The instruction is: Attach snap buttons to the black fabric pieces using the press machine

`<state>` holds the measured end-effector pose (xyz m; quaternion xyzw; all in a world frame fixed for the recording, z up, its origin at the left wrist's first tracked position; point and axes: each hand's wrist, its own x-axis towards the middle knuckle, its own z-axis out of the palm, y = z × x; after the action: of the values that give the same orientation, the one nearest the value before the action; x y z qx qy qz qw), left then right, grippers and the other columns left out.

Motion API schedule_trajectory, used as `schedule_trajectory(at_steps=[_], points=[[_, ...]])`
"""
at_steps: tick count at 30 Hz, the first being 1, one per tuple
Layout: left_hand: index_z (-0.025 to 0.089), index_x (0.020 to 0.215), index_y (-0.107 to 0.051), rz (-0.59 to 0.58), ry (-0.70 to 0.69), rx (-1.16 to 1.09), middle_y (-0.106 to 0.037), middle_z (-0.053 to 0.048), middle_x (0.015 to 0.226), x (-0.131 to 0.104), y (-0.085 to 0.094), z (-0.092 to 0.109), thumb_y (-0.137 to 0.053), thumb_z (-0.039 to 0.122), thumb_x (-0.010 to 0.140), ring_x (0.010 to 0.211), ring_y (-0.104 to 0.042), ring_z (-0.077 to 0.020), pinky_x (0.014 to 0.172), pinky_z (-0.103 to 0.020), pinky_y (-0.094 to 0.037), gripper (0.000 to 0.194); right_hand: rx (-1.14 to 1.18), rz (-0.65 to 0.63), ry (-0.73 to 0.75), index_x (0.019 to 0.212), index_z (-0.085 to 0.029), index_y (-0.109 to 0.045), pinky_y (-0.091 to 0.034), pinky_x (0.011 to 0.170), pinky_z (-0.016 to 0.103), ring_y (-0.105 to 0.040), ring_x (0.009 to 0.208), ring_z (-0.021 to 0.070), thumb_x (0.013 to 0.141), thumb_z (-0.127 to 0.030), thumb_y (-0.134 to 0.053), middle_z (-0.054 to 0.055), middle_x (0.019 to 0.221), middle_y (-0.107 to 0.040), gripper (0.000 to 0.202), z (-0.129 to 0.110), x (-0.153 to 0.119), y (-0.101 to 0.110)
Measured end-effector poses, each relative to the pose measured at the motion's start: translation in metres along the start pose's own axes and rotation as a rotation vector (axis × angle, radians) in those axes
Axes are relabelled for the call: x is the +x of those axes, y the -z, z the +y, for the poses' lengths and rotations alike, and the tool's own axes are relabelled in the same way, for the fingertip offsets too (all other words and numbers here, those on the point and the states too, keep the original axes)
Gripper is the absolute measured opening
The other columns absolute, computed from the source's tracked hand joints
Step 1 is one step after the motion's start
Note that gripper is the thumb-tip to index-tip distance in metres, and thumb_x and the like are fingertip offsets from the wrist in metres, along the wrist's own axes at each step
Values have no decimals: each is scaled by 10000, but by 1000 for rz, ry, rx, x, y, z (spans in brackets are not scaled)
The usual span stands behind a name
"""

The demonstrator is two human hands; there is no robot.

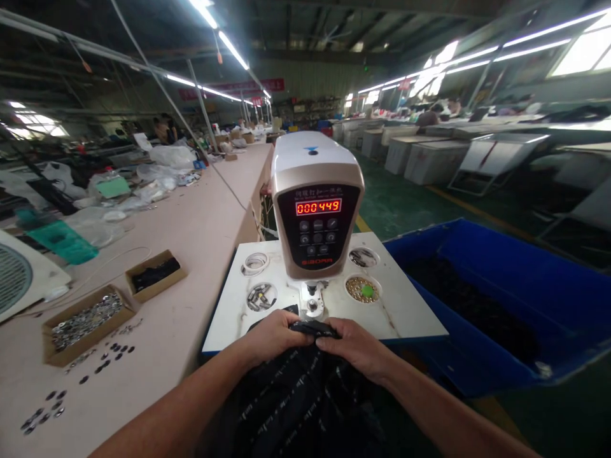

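- Machine (317, 184): reference for all positions below; its display (318, 207) reads 000449 in red.
- Left hand (273, 336): in front of the machine, slightly to the left. Thumb and fingers are closed in a pinch on the folded edge of the dark cloth (291, 407).
- Right hand (354, 345): in front of the machine, slightly to the right. It pinches the same edge, with the thumb on the near side and the index finger at the top; the two thumbs point toward each other, close together.
- Dark cloth: printed with small light marks, it hangs from both hands in front of the machine. The gripped edge is just before the lower die (312, 306); whether they touch cannot be told.
- White platform (410, 321): beneath the machine head. Gold-coloured fasteners (356, 289) with a green piece fill a recess right of the die; silver metal parts (261, 297) lie in one to the left.
- Counter (200, 254): left of the machine, carrying a cardboard box (60, 357) of metal fasteners.
- Blue bin (482, 369): right of the machine, containing dark material.
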<state>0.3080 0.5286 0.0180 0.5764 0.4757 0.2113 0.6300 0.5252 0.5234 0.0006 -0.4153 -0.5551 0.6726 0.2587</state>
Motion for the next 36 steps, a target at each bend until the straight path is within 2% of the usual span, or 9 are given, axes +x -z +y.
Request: schedule_trajectory(at_steps=[4,9,12,17,20,28,36], points=[[134,758,-694,-9,18,25,-538,48,628,9,1,-3,-721,363,741,581,-398,-90,564,-229,-277,231,70,-7,-32,997,-156,-712,-423,748,283,-601,815,184,793,-331,-723,16,884,-706,269,0,4,3],[139,821,-727,12,62,-90,-640,22,691,14,-1,-7,-754,385,710,607,-490,-110,605,-230,-348,272,-22,-70,-43,944,-141,-723,-407,654,270,-579,730,176,819,-507,-709,27,811,-692,387,2,6,12],[145,807,-726,18,85,-125,-667,13,704,17,1,-5,-762,385,700,609,-520,-116,608,-231,-371,265,-171,-2,-18,904,-143,-719,-375,598,262,-543,656,160,862,-537,-640,19,746,-668,405,2,12,15],[139,840,-729,88,95,-41,-680,-6,709,29,8,-1,-733,378,696,605,-538,-133,588,-244,-371,279,-519,157,122,814,-167,-713,-387,651,270,-595,740,192,890,-424,-592,24,780,-692,294,-7,30,20],[131,847,-730,141,86,-7,-672,-9,700,39,12,0,-714,356,685,608,-532,-137,589,-248,-360,277,-615,199,157,775,-172,-694,-374,641,270,-589,707,183,905,-398,-556,18,753,-686,295,-11,41,24],[134,827,-734,212,63,17,-670,-12,723,59,17,-3,-721,376,678,666,-543,-158,619,-256,-376,285,-646,271,79,675,-170,-642,-329,558,263,-569,653,173,844,-412,-587,6,673,-638,300,-10,64,33],[138,904,-755,197,108,-94,-739,-42,812,62,21,-4,-762,393,655,747,-643,-208,703,-293,-461,356,-626,306,82,724,-158,-703,-361,593,259,-590,672,182,807,-426,-627,7,684,-668,291,-10,74,35]])
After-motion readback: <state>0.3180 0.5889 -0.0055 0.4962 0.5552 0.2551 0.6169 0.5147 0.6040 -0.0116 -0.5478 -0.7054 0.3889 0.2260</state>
